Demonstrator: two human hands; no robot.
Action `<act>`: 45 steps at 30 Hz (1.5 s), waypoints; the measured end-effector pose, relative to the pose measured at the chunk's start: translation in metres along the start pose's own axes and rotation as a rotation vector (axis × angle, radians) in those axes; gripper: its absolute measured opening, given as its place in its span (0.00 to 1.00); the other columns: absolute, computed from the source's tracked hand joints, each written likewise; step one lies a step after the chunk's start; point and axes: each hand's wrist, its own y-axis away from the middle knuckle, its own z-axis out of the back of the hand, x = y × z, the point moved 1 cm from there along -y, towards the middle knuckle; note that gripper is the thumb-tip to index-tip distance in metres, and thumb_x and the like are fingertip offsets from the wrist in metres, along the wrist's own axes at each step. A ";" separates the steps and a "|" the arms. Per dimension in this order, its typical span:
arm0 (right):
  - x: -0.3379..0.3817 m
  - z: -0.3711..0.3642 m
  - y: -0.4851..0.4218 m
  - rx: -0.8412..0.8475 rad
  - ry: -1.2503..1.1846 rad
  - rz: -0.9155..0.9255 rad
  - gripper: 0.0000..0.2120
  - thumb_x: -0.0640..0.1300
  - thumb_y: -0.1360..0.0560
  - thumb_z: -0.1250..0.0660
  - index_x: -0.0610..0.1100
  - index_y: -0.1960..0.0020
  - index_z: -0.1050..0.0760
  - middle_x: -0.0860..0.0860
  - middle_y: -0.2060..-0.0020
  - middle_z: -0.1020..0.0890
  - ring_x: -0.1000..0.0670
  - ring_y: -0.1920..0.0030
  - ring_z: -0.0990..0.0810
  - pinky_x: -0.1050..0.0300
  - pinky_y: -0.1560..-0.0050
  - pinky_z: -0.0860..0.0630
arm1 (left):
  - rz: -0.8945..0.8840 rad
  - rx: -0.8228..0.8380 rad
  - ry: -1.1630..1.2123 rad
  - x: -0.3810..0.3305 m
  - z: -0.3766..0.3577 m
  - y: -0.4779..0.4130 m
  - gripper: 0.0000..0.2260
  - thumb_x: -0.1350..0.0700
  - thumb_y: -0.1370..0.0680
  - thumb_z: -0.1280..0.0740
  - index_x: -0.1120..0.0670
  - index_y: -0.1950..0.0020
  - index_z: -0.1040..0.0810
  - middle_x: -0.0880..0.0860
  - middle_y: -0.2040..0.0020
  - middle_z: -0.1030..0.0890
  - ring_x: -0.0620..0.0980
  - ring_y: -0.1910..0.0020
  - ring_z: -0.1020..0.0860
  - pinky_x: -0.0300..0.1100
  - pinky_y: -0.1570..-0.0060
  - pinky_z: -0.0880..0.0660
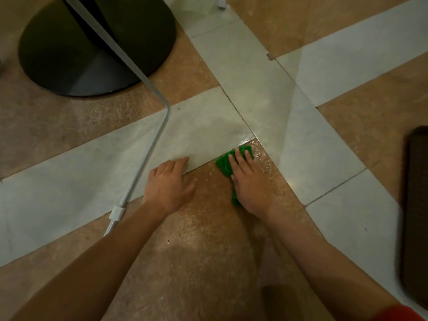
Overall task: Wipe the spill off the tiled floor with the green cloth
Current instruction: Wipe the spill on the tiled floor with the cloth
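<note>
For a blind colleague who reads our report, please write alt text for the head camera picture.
A person's right hand presses a green cloth flat on a glossy brown floor tile, while the left hand rests on the floor beside it. A thin white bent rod and a black round base are to the left.

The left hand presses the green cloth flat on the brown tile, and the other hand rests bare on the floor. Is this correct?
Not quite. In the head view the right hand presses the green cloth on the brown tile; the left hand rests bare.
</note>
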 end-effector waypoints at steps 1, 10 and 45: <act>-0.006 0.002 -0.007 0.000 -0.012 -0.080 0.23 0.44 0.18 0.52 0.42 0.24 0.52 0.43 0.24 0.49 0.42 0.25 0.59 0.52 0.29 0.63 | 0.014 0.006 -0.005 -0.001 -0.001 -0.001 0.27 0.42 0.23 0.42 0.48 0.27 0.41 0.54 0.31 0.30 0.54 0.31 0.34 0.49 0.33 0.40; 0.012 -0.001 0.016 0.023 -0.124 0.112 0.24 0.44 0.18 0.50 0.44 0.24 0.51 0.47 0.24 0.51 0.48 0.27 0.63 0.53 0.30 0.68 | -0.022 -0.090 -0.076 -0.009 -0.002 -0.008 0.27 0.42 0.24 0.41 0.50 0.27 0.39 0.53 0.30 0.31 0.54 0.31 0.35 0.50 0.32 0.40; 0.050 -0.002 -0.098 0.153 -0.093 0.042 0.25 0.44 0.18 0.53 0.43 0.24 0.56 0.46 0.23 0.55 0.43 0.24 0.61 0.50 0.27 0.61 | 0.017 -0.156 0.050 0.018 0.009 -0.003 0.28 0.46 0.28 0.32 0.51 0.30 0.35 0.53 0.35 0.27 0.54 0.36 0.31 0.49 0.38 0.35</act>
